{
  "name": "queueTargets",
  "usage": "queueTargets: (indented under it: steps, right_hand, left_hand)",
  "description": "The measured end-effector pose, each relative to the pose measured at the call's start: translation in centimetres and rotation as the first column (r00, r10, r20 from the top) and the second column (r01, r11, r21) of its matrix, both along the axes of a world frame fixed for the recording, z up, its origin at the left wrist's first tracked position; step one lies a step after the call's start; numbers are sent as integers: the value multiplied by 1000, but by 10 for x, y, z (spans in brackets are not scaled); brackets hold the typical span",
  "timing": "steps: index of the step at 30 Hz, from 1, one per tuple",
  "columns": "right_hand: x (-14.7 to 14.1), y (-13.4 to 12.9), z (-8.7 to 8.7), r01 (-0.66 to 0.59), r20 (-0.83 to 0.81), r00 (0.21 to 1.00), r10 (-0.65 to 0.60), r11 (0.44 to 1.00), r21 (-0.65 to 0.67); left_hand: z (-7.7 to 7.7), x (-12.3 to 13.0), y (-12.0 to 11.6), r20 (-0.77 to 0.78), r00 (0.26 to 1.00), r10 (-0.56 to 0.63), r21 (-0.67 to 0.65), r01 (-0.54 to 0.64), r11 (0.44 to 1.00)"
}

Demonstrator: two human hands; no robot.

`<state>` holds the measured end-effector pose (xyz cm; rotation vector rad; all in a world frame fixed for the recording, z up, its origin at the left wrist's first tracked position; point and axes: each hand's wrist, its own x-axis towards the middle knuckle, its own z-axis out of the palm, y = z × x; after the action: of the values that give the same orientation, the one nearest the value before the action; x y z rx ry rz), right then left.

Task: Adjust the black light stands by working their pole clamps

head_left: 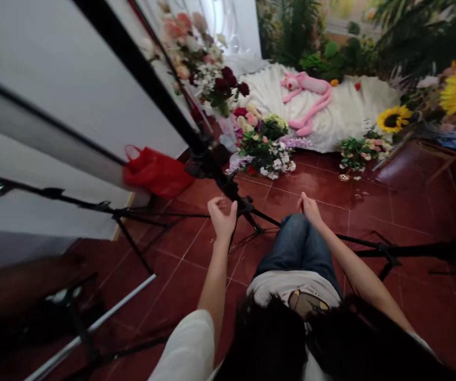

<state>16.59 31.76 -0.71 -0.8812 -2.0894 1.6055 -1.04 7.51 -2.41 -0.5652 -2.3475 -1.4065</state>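
My left hand (223, 218) is raised beside the black light stand (212, 164), thumb and curled fingers apart, with nothing visible between them. Whether it touches the stand is hard to tell. Above the knees of my blue jeans (296, 241) is my right hand (309, 208), its fingers drawn together. What it holds, if anything, is too small to make out. Beyond both hands, a pink plush toy (315, 95) lies on a white draped cloth (347, 121).
Flower bunches (267, 140) stand before the cloth, with sunflowers (394, 119) at the right. A red bag (158, 172) sits by the left wall. Black stand legs (132, 246) and a silver pole (104, 317) cross the left side; another black stand (410, 250) reaches in from the right.
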Motion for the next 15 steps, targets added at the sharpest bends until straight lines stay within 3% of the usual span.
queueTargets:
  steps: [3,5,9,12,15]
  right_hand:
    - [-61,-12,16,-327,155,937,313,942,75]
    - [-101,-23,30,-430,245,881,405,901,61]
    - [-177,-48,66,-505,320,805,499,860,-72]
    - [-219,-61,95,-516,400,744,536,840,-167]
    - [-244,-65,112,-580,537,571,621,768,-272]
  left_hand:
    - [27,-18,16,-118,985,128,198,-103,975]
    - [43,-31,31,-101,991,88,267,-58,962]
    - [56,-53,57,49,997,-63,400,38,916]
    - [55,-59,67,96,995,-39,465,-10,885]
    - [54,-58,70,108,994,11,475,-61,878]
